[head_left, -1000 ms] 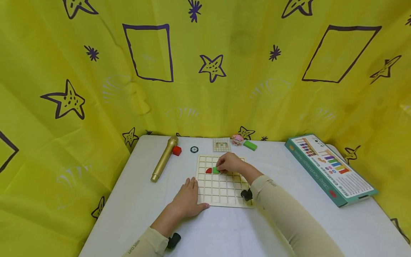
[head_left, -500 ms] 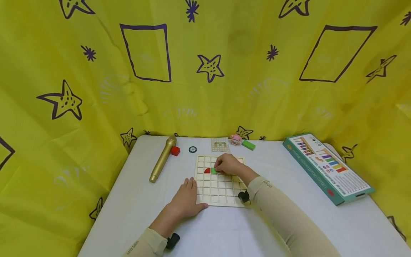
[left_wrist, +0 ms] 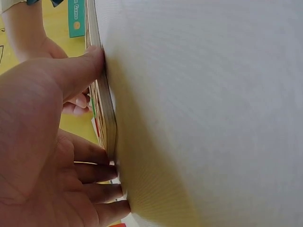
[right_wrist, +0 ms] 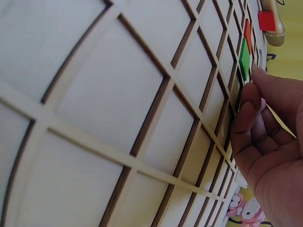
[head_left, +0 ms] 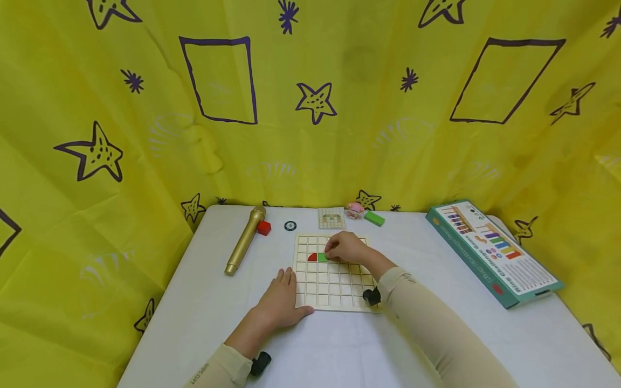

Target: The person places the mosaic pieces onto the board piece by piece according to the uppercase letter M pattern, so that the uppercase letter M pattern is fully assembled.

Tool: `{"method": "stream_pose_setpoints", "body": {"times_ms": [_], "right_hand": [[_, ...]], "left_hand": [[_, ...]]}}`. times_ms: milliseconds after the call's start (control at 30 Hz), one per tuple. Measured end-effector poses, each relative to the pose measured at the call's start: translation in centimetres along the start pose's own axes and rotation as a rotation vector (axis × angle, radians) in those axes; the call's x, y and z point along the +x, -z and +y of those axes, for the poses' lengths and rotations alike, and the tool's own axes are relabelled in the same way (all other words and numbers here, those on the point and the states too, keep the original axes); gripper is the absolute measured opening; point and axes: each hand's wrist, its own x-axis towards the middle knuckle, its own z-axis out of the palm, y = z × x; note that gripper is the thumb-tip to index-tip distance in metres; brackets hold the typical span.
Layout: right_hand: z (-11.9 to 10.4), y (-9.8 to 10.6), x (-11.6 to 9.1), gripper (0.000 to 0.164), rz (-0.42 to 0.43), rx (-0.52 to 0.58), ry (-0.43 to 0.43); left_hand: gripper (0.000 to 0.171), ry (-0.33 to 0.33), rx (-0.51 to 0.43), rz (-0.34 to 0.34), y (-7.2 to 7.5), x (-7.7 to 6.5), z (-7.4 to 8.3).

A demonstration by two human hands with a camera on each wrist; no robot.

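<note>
A pale grid board [head_left: 335, 302] lies on the white table. A red quarter-round tile [head_left: 312, 257] and a green square tile [head_left: 322, 257] sit side by side in its upper rows. My right hand [head_left: 348, 248] reaches over the board, thumb and index finger pinching at the green tile's right edge; the right wrist view shows the fingertips [right_wrist: 255, 73] right at that tile. My left hand [head_left: 278, 302] rests at the board's lower left corner, fingers extended along the left side and thumb [left_wrist: 90, 61] on the near edge.
Behind the board stand a small patterned grid card [head_left: 332, 218], a pink figurine [head_left: 354, 210] and a green block [head_left: 374, 218]. A gold microphone [head_left: 245, 242], red cube [head_left: 264, 228] and round token [head_left: 290, 226] are at left. A game box [head_left: 492, 253] lies at right.
The right fingertips stay at the green tile with only a slight shift. The left hand keeps its place on the board. The whole head view has drifted a little.
</note>
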Motion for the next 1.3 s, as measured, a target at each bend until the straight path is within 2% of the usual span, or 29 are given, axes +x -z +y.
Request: {"method": "stream_pose_setpoints", "body": {"times_ms": [167,333,667,967,1300], "right_hand": [[0.7,0.8,-0.5,0.006,0.005,0.010,-0.001],[1.8,2.0,-1.0,0.007,0.013,-0.025,0.022],[3.6,4.5,-3.3,0.011,0.044,-0.068,0.009],[5.3,6.2,-4.8,0.012,0.053,-0.033,-0.062],[6.8,7.1,-6.7,0.013,0.060,-0.046,-0.116]], "left_hand": [[0.101,-0.008,-0.003,0.009,0.0,-0.1,0.1],[0.100,-0.017,0.005,0.016,-0.1,-0.1,0.0],[0.101,-0.010,0.020,0.017,-0.4,0.1,-0.1],[0.100,-0.013,0.027,0.016,-0.4,0.1,-0.2],[0.101,-0.009,0.023,0.019,-0.6,0.2,-0.1]]}}
